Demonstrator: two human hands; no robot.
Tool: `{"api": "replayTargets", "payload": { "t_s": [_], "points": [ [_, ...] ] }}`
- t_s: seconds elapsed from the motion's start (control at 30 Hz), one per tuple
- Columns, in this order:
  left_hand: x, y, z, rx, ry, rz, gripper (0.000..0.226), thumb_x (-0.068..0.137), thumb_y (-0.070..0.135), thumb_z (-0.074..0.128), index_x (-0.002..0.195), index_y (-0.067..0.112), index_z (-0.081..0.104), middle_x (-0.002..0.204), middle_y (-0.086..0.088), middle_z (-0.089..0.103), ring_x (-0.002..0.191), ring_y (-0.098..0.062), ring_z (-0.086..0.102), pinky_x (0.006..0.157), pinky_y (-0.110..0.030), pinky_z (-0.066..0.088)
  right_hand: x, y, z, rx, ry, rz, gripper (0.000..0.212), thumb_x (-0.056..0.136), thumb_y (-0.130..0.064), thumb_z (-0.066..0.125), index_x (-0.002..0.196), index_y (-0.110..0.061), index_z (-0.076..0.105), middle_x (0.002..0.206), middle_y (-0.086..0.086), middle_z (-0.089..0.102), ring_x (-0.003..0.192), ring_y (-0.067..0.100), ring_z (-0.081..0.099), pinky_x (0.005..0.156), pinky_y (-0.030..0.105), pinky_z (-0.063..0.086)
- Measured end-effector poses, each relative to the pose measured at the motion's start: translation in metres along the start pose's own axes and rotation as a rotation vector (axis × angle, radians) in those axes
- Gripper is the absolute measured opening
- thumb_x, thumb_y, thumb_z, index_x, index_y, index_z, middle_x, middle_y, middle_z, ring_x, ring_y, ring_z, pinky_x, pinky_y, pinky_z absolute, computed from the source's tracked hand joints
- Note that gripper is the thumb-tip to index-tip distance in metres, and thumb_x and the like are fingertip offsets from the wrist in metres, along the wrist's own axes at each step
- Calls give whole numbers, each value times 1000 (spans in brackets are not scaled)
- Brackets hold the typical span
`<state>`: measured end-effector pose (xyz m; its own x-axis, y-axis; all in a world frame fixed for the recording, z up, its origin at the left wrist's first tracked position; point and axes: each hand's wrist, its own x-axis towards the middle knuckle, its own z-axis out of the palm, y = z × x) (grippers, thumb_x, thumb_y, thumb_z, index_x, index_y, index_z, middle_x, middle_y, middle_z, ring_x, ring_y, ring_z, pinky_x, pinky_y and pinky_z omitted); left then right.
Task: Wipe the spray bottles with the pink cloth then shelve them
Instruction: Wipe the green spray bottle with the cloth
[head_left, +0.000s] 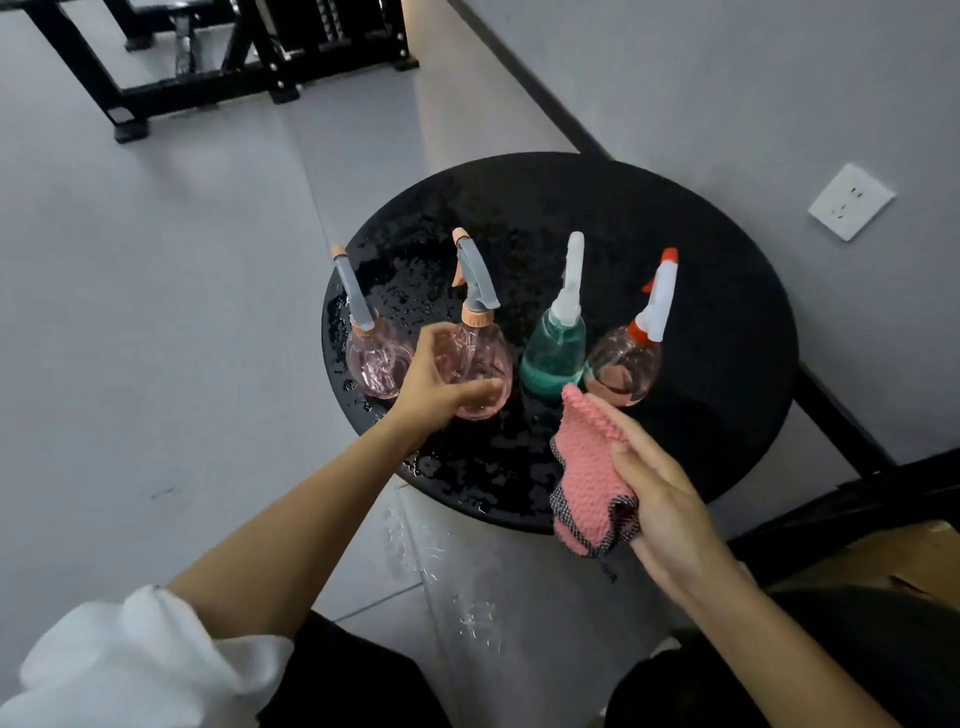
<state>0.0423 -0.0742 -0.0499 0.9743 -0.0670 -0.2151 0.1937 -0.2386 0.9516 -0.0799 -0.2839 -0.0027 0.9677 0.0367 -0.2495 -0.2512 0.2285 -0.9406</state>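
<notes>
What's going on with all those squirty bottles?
A person is cleaning spray bottles. Their left hand grips a pink bottle, the second from the left of four standing in a row on a wet, round black table. Their right hand holds a pink cloth close to the green bottle. None has been put away yet.

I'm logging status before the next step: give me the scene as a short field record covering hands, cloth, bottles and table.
left hand: grips the second bottle, pink with a grey trigger, by its round body
right hand: holds the pink cloth over the near part of the table
other bottles: far-left bottle, pink; green bottle; red-tipped bottle; all upright in one row with the second
table: round, black, wet with droplets
floor: water splashes by the table's near edge
</notes>
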Motion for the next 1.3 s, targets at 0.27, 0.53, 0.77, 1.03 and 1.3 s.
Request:
{"api": "replayTargets", "payload": {
  "t_s": [0.27,0.53,0.77,1.03,1.3],
  "points": [
    [21,-6,-1,104,-13,33,74,76,5,83,133,11,36,107,7,57,90,8,60,74,-4,46,15,11,-6,66,54,69,46,103,-1,32,125,-30,60,134,-8,63,131,11,52,117,45,32],
    [32,-6,-2,134,-116,44,75,80,-12,72,139,5,28,117,5,52,99,6,61,78,-5,48,17,11,-11,82,59,83,47,103,-1,31,126,-29,61,133,-9,63,131,10,52,117,45,32],
    [9,7,1,317,47,86,93,75,9,84,149,6,27,142,-7,43,123,4,49,102,-9,35,17,7,-12,116,52,82,45,103,-1,31,127,-26,59,130,-10,64,126,7,56,115,39,36],
    [-34,5,45,342,182,447,32,86,2,66,115,6,53,109,-10,55,97,-17,54,87,-19,45,14,0,-19,182,92,46,44,102,1,32,132,-19,57,130,-7,65,125,8,57,111,33,40],
    [32,24,75,368,-115,146,87,90,22,71,155,6,15,161,-12,23,149,-23,24,121,-34,21,9,-4,-31,196,136,44,42,102,-2,33,133,-19,57,133,-5,63,125,10,57,112,37,40]
  ]
}}
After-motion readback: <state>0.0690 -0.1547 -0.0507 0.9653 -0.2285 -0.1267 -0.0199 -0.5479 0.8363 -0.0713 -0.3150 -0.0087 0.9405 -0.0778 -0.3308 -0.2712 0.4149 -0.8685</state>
